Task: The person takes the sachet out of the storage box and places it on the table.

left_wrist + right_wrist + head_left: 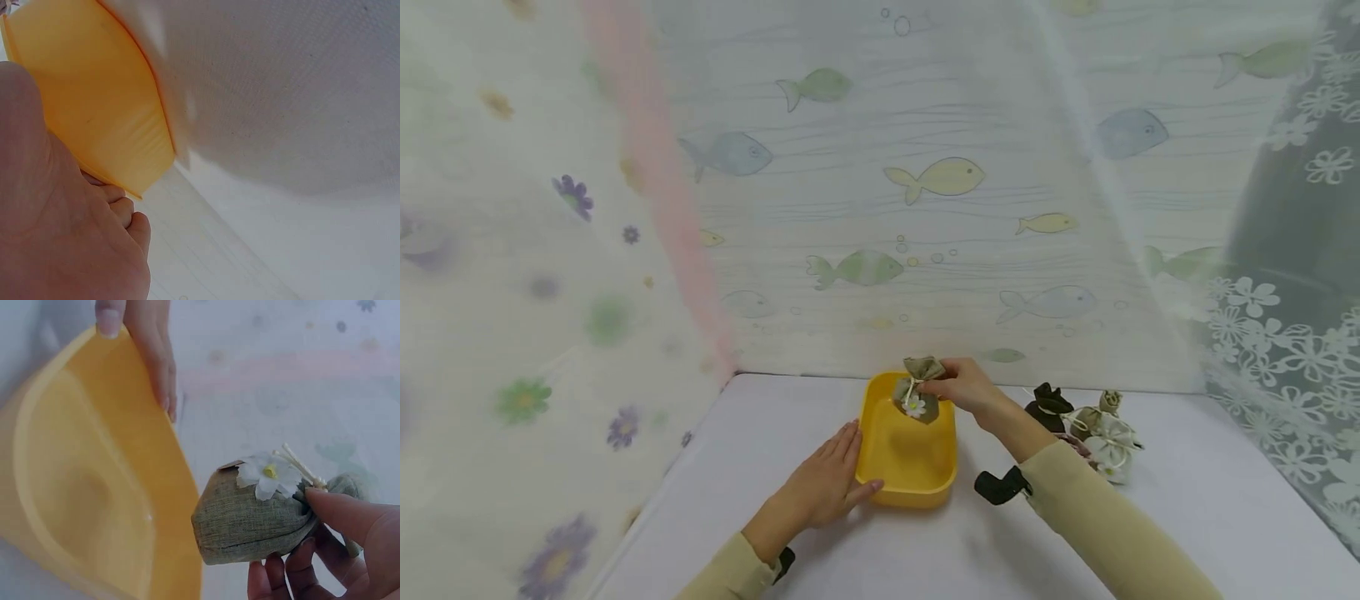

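A yellow plastic tub stands on the white table, its inside visible. My left hand lies against it at the near left corner, fingers extended along the outer side and thumb on the near rim. In the left wrist view the palm is close beside the tub wall. Over the tub's far end, my right hand pinches a small grey-green drawstring pouch at its tied neck. The right wrist view shows a white fabric flower with a yellow centre on this pouch.
Several other pouches lie clustered at the table's right, among them a black pouch and a pale pouch with a white flower. The white table meets a fish-patterned curtain at the back. Patterned curtains also hang on both sides.
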`<state>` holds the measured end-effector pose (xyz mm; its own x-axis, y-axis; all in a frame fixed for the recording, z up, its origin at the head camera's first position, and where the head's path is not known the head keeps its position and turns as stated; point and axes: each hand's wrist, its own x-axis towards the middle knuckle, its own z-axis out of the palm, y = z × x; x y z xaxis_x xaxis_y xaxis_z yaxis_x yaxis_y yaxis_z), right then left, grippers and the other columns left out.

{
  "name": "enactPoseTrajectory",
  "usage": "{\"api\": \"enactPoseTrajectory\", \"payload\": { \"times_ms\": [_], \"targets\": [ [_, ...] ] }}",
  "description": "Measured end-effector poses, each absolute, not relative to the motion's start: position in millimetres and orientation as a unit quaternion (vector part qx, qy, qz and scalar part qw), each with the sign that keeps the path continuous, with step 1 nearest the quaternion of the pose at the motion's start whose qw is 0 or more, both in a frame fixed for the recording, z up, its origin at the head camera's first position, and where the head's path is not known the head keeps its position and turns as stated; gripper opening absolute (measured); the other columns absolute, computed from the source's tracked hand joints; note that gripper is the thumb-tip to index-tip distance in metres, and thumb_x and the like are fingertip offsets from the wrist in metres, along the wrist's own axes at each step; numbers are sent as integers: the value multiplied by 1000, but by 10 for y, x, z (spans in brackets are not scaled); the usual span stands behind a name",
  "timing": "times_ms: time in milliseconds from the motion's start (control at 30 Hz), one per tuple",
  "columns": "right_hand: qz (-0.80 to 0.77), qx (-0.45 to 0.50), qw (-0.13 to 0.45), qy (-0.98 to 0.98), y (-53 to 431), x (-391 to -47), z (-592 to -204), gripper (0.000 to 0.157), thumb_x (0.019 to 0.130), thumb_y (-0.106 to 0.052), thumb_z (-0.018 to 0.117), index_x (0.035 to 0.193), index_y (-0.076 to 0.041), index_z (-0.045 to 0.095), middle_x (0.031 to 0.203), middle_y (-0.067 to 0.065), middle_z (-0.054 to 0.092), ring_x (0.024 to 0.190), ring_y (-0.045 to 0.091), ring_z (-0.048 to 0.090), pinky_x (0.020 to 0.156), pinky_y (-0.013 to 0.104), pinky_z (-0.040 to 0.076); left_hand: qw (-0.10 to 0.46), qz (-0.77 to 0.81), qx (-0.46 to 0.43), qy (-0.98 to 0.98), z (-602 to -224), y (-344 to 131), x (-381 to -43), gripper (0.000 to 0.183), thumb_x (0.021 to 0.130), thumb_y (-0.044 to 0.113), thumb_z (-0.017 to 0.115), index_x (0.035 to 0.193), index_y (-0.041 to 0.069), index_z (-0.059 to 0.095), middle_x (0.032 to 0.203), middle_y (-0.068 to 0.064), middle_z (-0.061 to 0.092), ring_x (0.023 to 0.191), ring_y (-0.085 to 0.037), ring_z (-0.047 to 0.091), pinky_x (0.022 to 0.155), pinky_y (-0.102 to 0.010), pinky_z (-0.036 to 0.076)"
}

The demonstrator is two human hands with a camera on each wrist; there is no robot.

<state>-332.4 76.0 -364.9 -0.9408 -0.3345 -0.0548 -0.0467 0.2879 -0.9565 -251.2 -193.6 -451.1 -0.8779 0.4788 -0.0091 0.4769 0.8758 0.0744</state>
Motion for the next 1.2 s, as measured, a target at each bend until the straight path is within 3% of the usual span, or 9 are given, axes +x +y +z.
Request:
{"api": "enactPoseTrajectory", "payload": {
  "times_ms": [300, 533, 733, 867, 1067, 1200],
  "targets": [
    [-566, -140, 121, 803, 1082, -3010, -3517, 36, 97, -20, 73, 128, -2, 67, 110, 8, 70, 97, 21, 62, 83, 33, 52, -2, 41, 256, 966, -4550, -1930, -2527, 99, 102, 73, 26, 158, -8, 25, 169, -23, 16, 156, -35, 18, 124, -52, 24],
    [-566, -161, 127, 798, 1400, -2734, -3446, 36, 97, -22, 73, 128, -4, 68, 114, 8, 72, 103, 22, 66, 94, 40, 54, 0, 44, 256, 966, -4551, -1948, -2512, 99, 102, 72, 27, 158, -9, 26, 168, -24, 16, 156, -36, 18, 123, -54, 24],
    [-566, -170, 121, 798, 1691, -2569, -3458, 42, 96, -22, 74, 131, 1, 65, 111, 10, 71, 96, 22, 63, 83, 33, 55, 2, 45, 254, 966, -4563, -1978, -2521, 99, 102, 73, 27, 158, -9, 25, 168, -24, 15, 156, -35, 17, 123, -54, 24],
    [-549, -170, 128, 809, 1923, -2460, -3464, 44, 98, -23, 72, 131, 4, 63, 112, 10, 70, 96, 20, 63, 80, 35, 55, 4, 51, 258, 965, -4547, -1978, -2519, 99, 102, 72, 27, 158, -10, 25, 168, -25, 15, 156, -36, 18, 123, -55, 24],
    [-518, -185, 136, 824, 2315, -2287, -3480, 39, 100, -21, 68, 130, 2, 65, 124, 14, 67, 111, 20, 59, 85, 36, 52, 2, 59, 259, 964, -4517, -1956, -2504, 96, 104, 68, 32, 156, -11, 27, 167, -26, 17, 155, -38, 20, 122, -56, 25],
    [-507, -187, 145, 829, 2619, -2178, -3509, 36, 102, -20, 65, 132, 0, 65, 132, 13, 64, 118, 10, 58, 90, 35, 53, -2, 62, 263, 963, -4490, -1939, -2502, 96, 103, 68, 33, 156, -12, 28, 167, -27, 18, 155, -39, 20, 122, -56, 25]
  ]
}}
